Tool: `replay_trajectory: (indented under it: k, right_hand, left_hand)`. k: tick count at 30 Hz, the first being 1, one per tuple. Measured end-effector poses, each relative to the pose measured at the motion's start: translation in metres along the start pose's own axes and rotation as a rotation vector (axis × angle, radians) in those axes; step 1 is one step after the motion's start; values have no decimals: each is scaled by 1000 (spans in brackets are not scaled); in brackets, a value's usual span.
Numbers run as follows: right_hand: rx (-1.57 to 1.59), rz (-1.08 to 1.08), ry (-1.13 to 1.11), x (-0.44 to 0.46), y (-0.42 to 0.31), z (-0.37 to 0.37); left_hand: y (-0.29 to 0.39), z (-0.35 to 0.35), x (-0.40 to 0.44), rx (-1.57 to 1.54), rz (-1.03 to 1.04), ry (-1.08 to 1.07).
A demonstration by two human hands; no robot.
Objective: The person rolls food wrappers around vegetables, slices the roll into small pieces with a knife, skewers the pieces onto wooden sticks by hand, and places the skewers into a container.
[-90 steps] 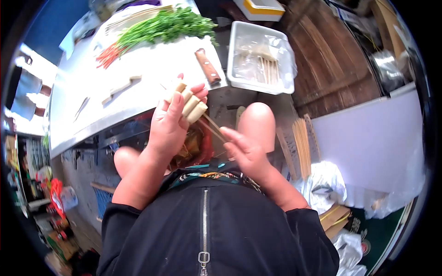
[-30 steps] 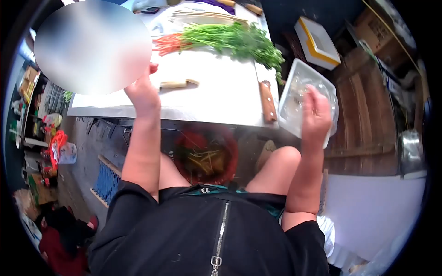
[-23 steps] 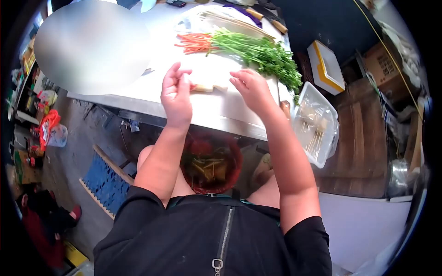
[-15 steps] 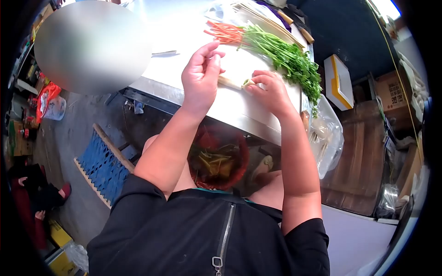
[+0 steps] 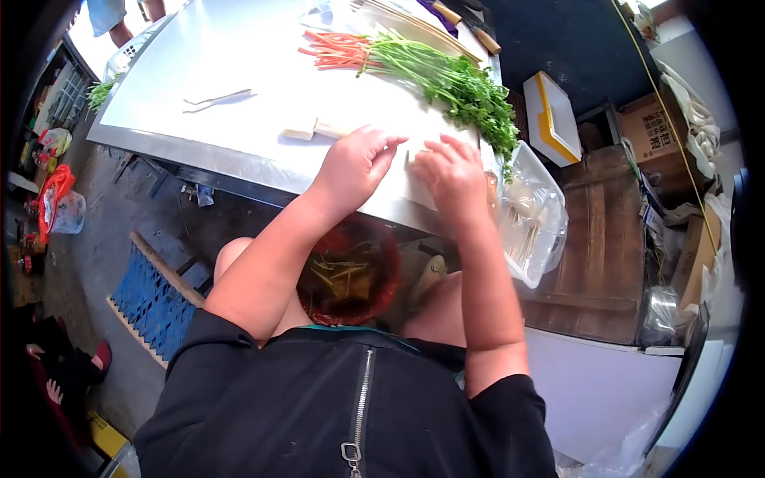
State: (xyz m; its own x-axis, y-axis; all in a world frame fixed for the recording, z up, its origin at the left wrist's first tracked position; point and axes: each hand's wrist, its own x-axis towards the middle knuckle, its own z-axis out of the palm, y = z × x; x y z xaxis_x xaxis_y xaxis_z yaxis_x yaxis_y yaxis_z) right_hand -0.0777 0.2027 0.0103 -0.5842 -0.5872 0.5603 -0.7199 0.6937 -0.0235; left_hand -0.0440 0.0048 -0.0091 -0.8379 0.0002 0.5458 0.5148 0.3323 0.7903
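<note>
My left hand [image 5: 358,166] is just above the white work surface, its fingers stretched to the right and the thumb apart below them, with nothing visible between. Close beside it, my right hand [image 5: 453,177] has its fingers curled onto a small pale roll [image 5: 412,154], mostly hidden by the fingers. Pale cylindrical pieces [image 5: 301,129] lie to the left of my left hand, partly covered by it. Beyond both hands, orange-red carrot strips [image 5: 335,49] lie against a bunch of leafy green herbs [image 5: 446,76].
A thin metal tool [image 5: 219,99] lies on the metal table [image 5: 167,72]. Wooden-handled tools [image 5: 486,40] are at the far edge. A plastic-lined white tray [image 5: 530,231] stands right. Below the table is a red basin [image 5: 351,279]; a blue woven stool [image 5: 151,299] stands left. Another person's hand [image 5: 54,390] shows lower left.
The view has shifted, so the table things appear further left and more of the table shows. My left hand has lowered toward the surface, its fingers now pointing right toward my right hand.
</note>
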Motion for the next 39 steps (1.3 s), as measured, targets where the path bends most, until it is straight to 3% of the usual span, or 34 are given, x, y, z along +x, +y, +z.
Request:
replay_trajectory:
  k: [4,6,7,9,13,17,21,22,24,25,26,27,28,30,32,33,35,39]
  right_hand:
    - [-105,-59,23,-17,-6,-4]
    - [-120,-79,58,-19,-7,-4]
    - [-29,-43,45,-20,-6,-6]
    - [128,21,9,-18,-8,-14]
    - [333,171,154,-22,-5,-9]
    - [428,273,150,-29,-8,-8]
    - [242,199,-81,-36,-8,2]
    - [357,245,-81,-29,-18,-11]
    - [293,255,-206,-29,-17,-15]
    - [289,275,-226,-40,-3,-8]
    - [301,304,-189,-44,3,-2]
    - [271,281,-200,-40,-1,-5]
    - [538,381,-230,-50,21,14]
    - [360,407,-146,-50,15,15]
    - [394,601,-203,-29,-19,-10]
    - [400,585,-210,-29,-18,-11]
    - [163,342,-163,-37,-12,-14]
    - [225,74,-42,-39,-10,-16]
  left_hand:
    - [-2,14,10,135,146,-147]
    - [-5,27,12,218,100,-196]
    - [-8,30,12,224,91,-205]
    - [0,31,12,522,156,-235]
    - [10,23,13,488,144,-312]
    - [17,21,2,424,175,-319]
    - [10,21,-12,334,286,-278]
    - [-8,38,-21,65,-98,-288]
    - [-8,42,-12,120,-28,-155]
    - [-7,35,-10,397,284,-156]
    - [-10,45,-9,589,198,-189]
    - [-6,39,-6,518,232,-158]
    - [5,29,-2,397,173,-212]
    - [-6,36,1,574,144,-297]
    - [-3,29,3,631,132,-357]
    - [-3,28,3,681,141,-445]
    - [-1,27,1,686,133,-456]
    - [4,21,-1,632,143,-529]
